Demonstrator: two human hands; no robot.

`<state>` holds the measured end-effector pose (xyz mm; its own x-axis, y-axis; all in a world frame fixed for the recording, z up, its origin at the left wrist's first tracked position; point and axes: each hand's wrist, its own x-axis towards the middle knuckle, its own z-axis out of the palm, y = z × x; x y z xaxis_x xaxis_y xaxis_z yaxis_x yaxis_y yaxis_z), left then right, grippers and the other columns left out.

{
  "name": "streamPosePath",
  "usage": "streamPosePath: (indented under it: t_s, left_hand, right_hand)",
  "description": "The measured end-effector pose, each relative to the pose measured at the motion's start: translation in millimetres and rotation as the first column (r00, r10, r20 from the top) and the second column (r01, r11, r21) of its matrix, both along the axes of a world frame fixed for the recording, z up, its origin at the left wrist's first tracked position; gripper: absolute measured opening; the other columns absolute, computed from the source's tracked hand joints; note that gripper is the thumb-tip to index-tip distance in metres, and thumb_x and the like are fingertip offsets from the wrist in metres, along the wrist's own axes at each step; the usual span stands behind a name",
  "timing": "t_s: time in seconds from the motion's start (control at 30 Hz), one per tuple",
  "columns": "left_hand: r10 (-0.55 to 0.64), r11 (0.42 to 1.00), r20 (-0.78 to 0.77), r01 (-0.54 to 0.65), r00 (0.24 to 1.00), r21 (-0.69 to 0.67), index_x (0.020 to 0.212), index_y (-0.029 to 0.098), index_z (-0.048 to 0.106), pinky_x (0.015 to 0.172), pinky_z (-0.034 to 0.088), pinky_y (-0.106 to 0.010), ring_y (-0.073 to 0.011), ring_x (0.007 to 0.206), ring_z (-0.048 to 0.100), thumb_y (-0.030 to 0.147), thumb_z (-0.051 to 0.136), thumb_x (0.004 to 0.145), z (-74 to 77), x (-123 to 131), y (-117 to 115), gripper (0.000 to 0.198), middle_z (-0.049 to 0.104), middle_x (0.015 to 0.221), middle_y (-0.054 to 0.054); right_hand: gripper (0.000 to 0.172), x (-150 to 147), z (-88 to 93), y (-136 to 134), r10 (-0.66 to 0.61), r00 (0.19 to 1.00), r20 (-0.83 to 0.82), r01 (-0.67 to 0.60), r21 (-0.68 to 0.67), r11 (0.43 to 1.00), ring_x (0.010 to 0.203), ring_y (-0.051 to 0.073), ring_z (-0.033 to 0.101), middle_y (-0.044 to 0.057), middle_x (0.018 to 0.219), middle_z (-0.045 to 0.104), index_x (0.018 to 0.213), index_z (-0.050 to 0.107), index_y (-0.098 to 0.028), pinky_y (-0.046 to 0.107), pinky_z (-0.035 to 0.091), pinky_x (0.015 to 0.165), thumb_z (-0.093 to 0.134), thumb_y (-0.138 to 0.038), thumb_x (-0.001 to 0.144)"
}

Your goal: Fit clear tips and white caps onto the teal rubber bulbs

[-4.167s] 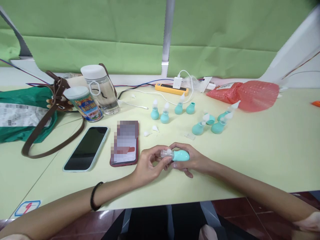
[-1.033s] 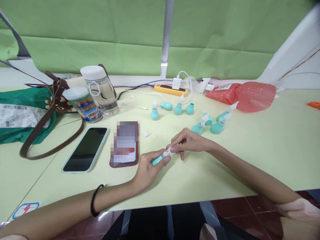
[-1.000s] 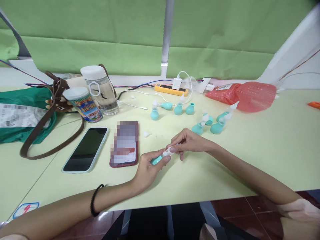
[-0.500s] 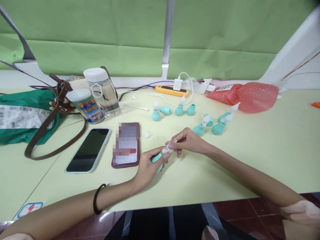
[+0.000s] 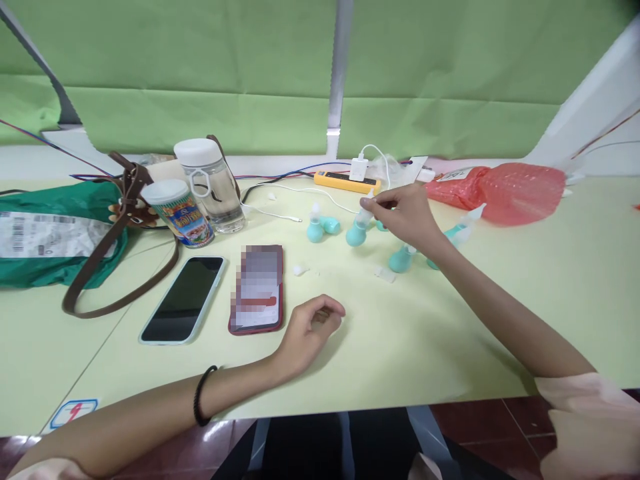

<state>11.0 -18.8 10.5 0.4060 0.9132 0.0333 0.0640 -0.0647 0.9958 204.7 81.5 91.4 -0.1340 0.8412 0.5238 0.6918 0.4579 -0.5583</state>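
My right hand (image 5: 406, 215) reaches out over the far middle of the pale yellow table (image 5: 450, 333). Its fingertips pinch the clear tip of a teal bulb aspirator (image 5: 356, 233), which stands upright at the table's surface. Around it are several more teal aspirators: one upright (image 5: 315, 229) with another lying beside it (image 5: 331, 224), one (image 5: 400, 259) just below my wrist, and one lying to the right (image 5: 457, 231). Loose white tips (image 5: 300, 269) (image 5: 384, 273) lie nearby. My left hand (image 5: 311, 327) rests on the table near me, its fingers curled, with nothing visible in it.
Two phones (image 5: 183, 300) (image 5: 258, 288) lie left of my left hand. Behind them stand a printed cup (image 5: 179, 212) and a clear bottle (image 5: 212, 185), with a green bag (image 5: 50, 230) and brown strap (image 5: 120, 267). A yellow power strip (image 5: 346, 181) and red bag (image 5: 505, 190) sit at the back.
My left hand let go of the aspirator and now lies curled on the table. My right hand carried the aspirator away from me and to the right, to the group at the back.
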Motion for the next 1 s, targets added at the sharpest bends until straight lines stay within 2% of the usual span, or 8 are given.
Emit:
streamPosePath:
  t_s: [0.17, 0.27, 0.37, 0.47, 0.53, 0.6, 0.8, 1.0]
  left_hand:
    - [-0.037, 0.996, -0.098, 0.045, 0.995, 0.072, 0.077, 0.015, 0.056, 0.073, 0.039, -0.027, -0.015, 0.077, 0.052, 0.015, 0.047, 0.076, -0.7, 0.1, -0.8, 0.01, 0.056, 0.078, -0.004]
    - [-0.039, 0.995, -0.099, 0.047, 0.994, 0.085, 0.077, 0.015, 0.056, 0.073, 0.039, -0.027, -0.0148, 0.077, 0.052, 0.013, 0.046, 0.076, -1.7, 0.4, -0.4, 0.01, 0.057, 0.079, -0.003]
    - [-0.035, 0.994, -0.1, 0.045, 0.994, 0.104, 0.076, 0.015, 0.056, 0.073, 0.039, -0.027, -0.0147, 0.077, 0.052, 0.013, 0.046, 0.076, -2.3, 0.5, -0.3, 0.011, 0.057, 0.078, -0.003]
    - [-0.037, 0.992, -0.105, 0.049, 0.994, 0.113, 0.076, 0.015, 0.056, 0.072, 0.04, -0.026, -0.0145, 0.076, 0.052, 0.012, 0.046, 0.076, -1.9, 0.5, -1.1, 0.011, 0.057, 0.077, -0.003]
    - [-0.04, 0.992, -0.105, 0.052, 0.994, 0.112, 0.075, 0.015, 0.056, 0.072, 0.04, -0.026, -0.0143, 0.075, 0.053, 0.012, 0.046, 0.076, -1.0, 0.7, -1.7, 0.01, 0.057, 0.076, -0.003]
    - [-0.039, 0.992, -0.107, 0.051, 0.994, 0.111, 0.074, 0.014, 0.056, 0.072, 0.04, -0.026, -0.0144, 0.075, 0.053, 0.013, 0.046, 0.075, 0.2, 1.0, -2.0, 0.01, 0.057, 0.075, -0.003]
    - [-0.026, 0.996, -0.079, 0.033, 0.997, 0.083, 0.074, 0.015, 0.055, 0.073, 0.04, -0.027, -0.0147, 0.075, 0.052, 0.015, 0.047, 0.076, 0.4, 1.3, -0.7, 0.008, 0.056, 0.075, -0.003]
    - [0.095, 0.992, 0.211, -0.075, 0.973, -0.101, 0.089, 0.018, 0.044, 0.06, 0.046, -0.027, -0.0131, 0.065, 0.053, 0.024, 0.046, 0.08, -7.0, 2.4, 4.5, 0.011, 0.054, 0.071, -0.001]
  right_hand:
    - [0.034, -8.7, -14.8, 17.2, -0.1, 0.964, 0.248, 0.112, -0.035, 0.993, 0.042, 0.009, 0.04, -0.001, 0.041, 0.042, 0.046, 0.053, -0.014, 0.025, 0.032, 0.048, 0.048, -0.03, 0.075]
    - [0.024, -8.4, -16.0, 16.2, -0.207, 0.934, 0.293, 0.2, 0.053, 0.978, 0.049, 0.013, 0.046, 0.002, 0.046, 0.049, 0.064, 0.062, -0.013, 0.029, 0.036, 0.055, 0.051, -0.033, 0.073]
    - [0.033, -10.3, -18.3, 3.1, -0.292, 0.917, 0.271, 0.229, 0.241, 0.943, 0.06, 0.018, 0.05, 0.005, 0.057, 0.054, 0.09, 0.061, -0.012, 0.031, 0.036, 0.06, 0.049, -0.039, 0.075]
    - [0.031, -22.1, -30.0, -16.3, -0.079, 0.928, 0.364, -0.019, 0.257, 0.966, 0.066, 0.018, 0.051, 0.007, 0.066, 0.054, 0.093, 0.059, -0.014, 0.029, 0.035, 0.061, 0.038, -0.034, 0.083]
    - [0.027, -34.4, -42.3, -25.6, 0.148, 0.866, 0.478, -0.207, 0.072, 0.976, 0.067, 0.016, 0.051, 0.008, 0.073, 0.054, 0.091, 0.059, -0.014, 0.027, 0.035, 0.06, 0.039, -0.031, 0.083]
    - [0.025, -46.3, -54.4, -28.9, 0.262, 0.802, 0.537, -0.231, -0.125, 0.965, 0.066, 0.015, 0.051, 0.008, 0.076, 0.053, 0.09, 0.059, -0.013, 0.025, 0.034, 0.058, 0.043, -0.03, 0.081]
    - [0.02, -58.7, -70.7, -18.9, 0.327, 0.808, 0.49, -0.224, -0.258, 0.94, 0.066, 0.013, 0.051, 0.008, 0.08, 0.054, 0.08, 0.061, -0.011, 0.024, 0.035, 0.058, 0.042, -0.019, 0.081]
    - [0.013, -41.6, -60.3, -29.2, 0.385, 0.889, 0.248, -0.313, -0.286, 0.906, 0.063, 0.008, 0.052, 0.003, 0.074, 0.059, 0.077, 0.06, -0.013, 0.018, 0.041, 0.056, 0.051, -0.022, 0.076]
